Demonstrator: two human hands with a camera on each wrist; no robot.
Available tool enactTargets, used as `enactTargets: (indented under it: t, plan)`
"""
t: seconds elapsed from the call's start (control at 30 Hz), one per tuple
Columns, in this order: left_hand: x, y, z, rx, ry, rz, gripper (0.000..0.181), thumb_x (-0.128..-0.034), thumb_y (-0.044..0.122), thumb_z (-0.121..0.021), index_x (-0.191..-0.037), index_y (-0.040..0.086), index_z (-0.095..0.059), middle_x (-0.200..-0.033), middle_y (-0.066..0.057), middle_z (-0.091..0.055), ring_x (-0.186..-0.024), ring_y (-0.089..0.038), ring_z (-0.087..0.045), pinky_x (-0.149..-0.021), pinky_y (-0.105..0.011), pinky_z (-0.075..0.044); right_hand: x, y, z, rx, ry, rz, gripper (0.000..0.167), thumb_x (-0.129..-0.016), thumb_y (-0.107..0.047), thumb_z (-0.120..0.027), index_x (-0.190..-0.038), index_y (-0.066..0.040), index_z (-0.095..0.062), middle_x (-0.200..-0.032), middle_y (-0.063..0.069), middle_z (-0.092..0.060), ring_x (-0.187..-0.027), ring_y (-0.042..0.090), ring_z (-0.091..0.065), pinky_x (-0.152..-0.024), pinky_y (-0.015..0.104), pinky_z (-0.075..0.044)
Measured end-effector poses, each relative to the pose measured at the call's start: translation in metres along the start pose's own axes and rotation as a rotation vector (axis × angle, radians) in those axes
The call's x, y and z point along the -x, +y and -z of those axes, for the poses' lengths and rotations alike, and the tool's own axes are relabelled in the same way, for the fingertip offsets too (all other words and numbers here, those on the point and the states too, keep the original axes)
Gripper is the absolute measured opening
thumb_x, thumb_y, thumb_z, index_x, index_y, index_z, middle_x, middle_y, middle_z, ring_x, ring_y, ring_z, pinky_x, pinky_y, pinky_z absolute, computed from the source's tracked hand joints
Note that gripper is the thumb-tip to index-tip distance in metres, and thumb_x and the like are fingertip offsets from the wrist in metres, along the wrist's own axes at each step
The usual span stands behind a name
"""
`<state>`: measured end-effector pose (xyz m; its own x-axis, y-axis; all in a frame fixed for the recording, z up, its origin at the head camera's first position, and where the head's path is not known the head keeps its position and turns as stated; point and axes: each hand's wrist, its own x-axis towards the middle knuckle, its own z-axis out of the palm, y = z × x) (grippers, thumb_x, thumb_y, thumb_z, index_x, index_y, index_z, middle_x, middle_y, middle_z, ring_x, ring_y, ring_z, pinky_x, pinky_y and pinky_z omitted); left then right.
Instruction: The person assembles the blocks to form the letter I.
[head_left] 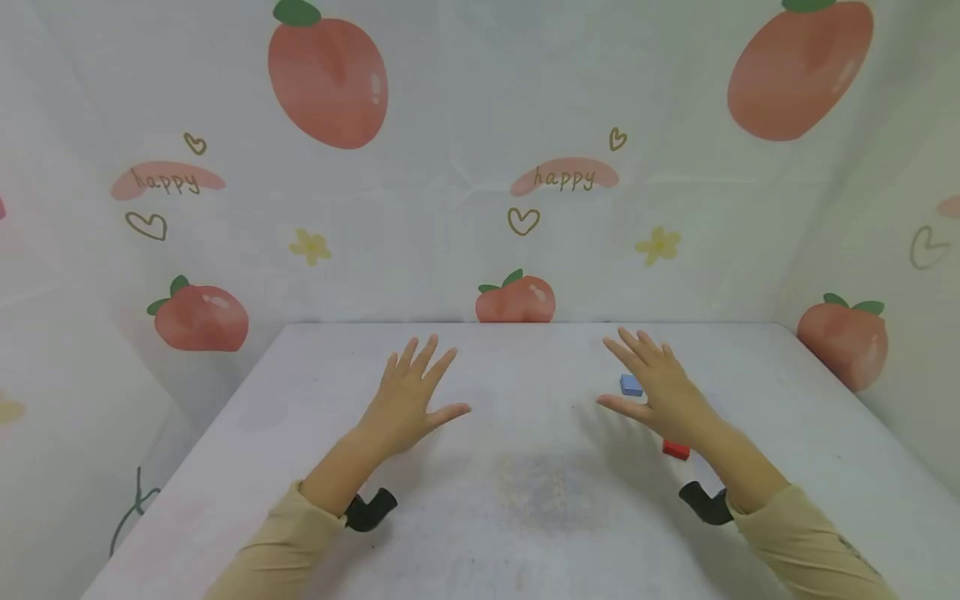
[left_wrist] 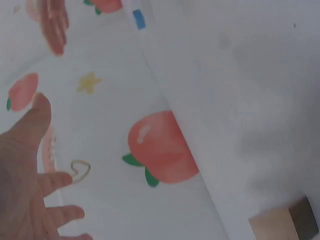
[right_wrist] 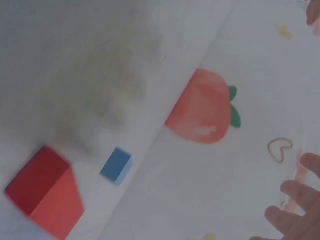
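Both hands are held above the white table with fingers spread, and neither holds anything. My left hand (head_left: 402, 406) is over the left half of the table, thumb pointing inward. In the left wrist view a tan block (left_wrist: 276, 223) with a dark side shows at the lower right corner; the head view does not show it. Over the right half hovers my right hand (head_left: 667, 396). Beside its fingers lies a blue block (head_left: 632, 385), while a red block (head_left: 676, 450) sits below the wrist, partly covered. The right wrist view shows the red block (right_wrist: 47, 192) larger and nearer than the blue one (right_wrist: 116, 165).
The white table (head_left: 517, 525) runs back to a hanging cloth (head_left: 420, 192) printed with peaches, hearts and flowers. Black curved pieces (head_left: 371, 510) are at both wrists. A thin dark cord (head_left: 137, 504) shows beside the table's left edge.
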<state>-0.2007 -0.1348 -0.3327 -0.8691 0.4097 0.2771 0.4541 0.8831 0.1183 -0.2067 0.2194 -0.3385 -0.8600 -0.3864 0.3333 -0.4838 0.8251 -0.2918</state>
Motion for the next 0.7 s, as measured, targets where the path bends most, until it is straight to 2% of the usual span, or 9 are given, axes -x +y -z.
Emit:
enactTargets:
  t: [0.17, 0.33, 0.4, 0.53, 0.6, 0.67, 0.7]
  plan:
    - [0.006, -0.024, 0.007, 0.227, -0.084, 0.033, 0.074, -0.0866, 0.046, -0.060, -0.145, 0.010, -0.033, -0.154, -0.018, -0.024, -0.141, -0.043, -0.018, -0.110, -0.061, -0.020, 0.012, 0.018, 0.008, -0.153, -0.006, -0.024, 0.072, -0.082, -0.032, -0.070, -0.141, -0.006, -0.038, -0.148, 0.024, -0.031, -0.136, 0.047, -0.024, -0.105, 0.066, -0.019]
    - [0.013, -0.050, 0.003, 0.402, -0.159, 0.087, 0.071, -0.0864, 0.044, -0.061, -0.144, 0.012, -0.036, -0.154, -0.014, -0.025, -0.141, -0.039, -0.021, -0.108, -0.061, -0.024, 0.023, 0.035, 0.009, -0.212, -0.012, -0.040, 0.066, -0.080, -0.026, -0.073, -0.135, -0.002, -0.045, -0.143, 0.025, -0.037, -0.131, 0.047, -0.031, -0.097, 0.069, -0.028]
    - [0.016, -0.058, 0.000, 0.438, -0.170, 0.090, 0.069, -0.0861, 0.044, -0.062, -0.142, 0.011, -0.038, -0.153, -0.014, -0.027, -0.141, -0.039, -0.022, -0.108, -0.060, -0.025, 0.027, 0.041, 0.008, -0.224, 0.002, -0.033, 0.063, -0.079, -0.023, -0.074, -0.132, -0.001, -0.048, -0.141, 0.026, -0.040, -0.129, 0.047, -0.033, -0.095, 0.070, -0.029]
    - [0.021, -0.071, -0.007, 0.449, -0.168, 0.067, 0.064, -0.0861, 0.039, -0.064, -0.138, 0.008, -0.045, -0.150, -0.019, -0.032, -0.138, -0.042, -0.026, -0.107, -0.061, -0.025, 0.034, 0.052, 0.005, -0.249, 0.029, -0.022, 0.058, -0.076, -0.017, -0.076, -0.126, 0.000, -0.053, -0.135, 0.027, -0.046, -0.123, 0.046, -0.038, -0.091, 0.069, -0.032]
    - [0.023, -0.076, -0.010, 0.444, -0.169, 0.059, 0.062, -0.0855, 0.036, -0.065, -0.136, 0.006, -0.047, -0.148, -0.021, -0.034, -0.137, -0.043, -0.028, -0.107, -0.061, -0.026, 0.037, 0.056, 0.003, -0.261, 0.016, -0.045, 0.057, -0.076, -0.018, -0.076, -0.126, -0.001, -0.054, -0.135, 0.026, -0.047, -0.123, 0.045, -0.038, -0.092, 0.069, -0.032]
    - [0.025, -0.080, -0.012, 0.439, -0.178, 0.058, 0.061, -0.0848, 0.034, -0.067, -0.135, 0.006, -0.048, -0.147, -0.022, -0.036, -0.136, -0.044, -0.029, -0.107, -0.061, -0.027, 0.039, 0.061, 0.002, -0.270, 0.010, -0.064, 0.056, -0.076, -0.020, -0.076, -0.126, -0.004, -0.055, -0.135, 0.024, -0.048, -0.130, 0.025, -0.039, -0.092, 0.068, -0.033]
    - [0.026, -0.082, -0.013, 0.438, -0.183, 0.058, 0.060, -0.0843, 0.033, -0.067, -0.135, 0.005, -0.049, -0.146, -0.022, -0.036, -0.136, -0.044, -0.030, -0.107, -0.060, -0.027, 0.041, 0.063, 0.001, -0.266, 0.007, -0.074, 0.056, -0.076, -0.021, -0.076, -0.126, -0.005, -0.056, -0.135, 0.022, -0.048, -0.131, 0.013, -0.038, -0.098, 0.061, -0.035]
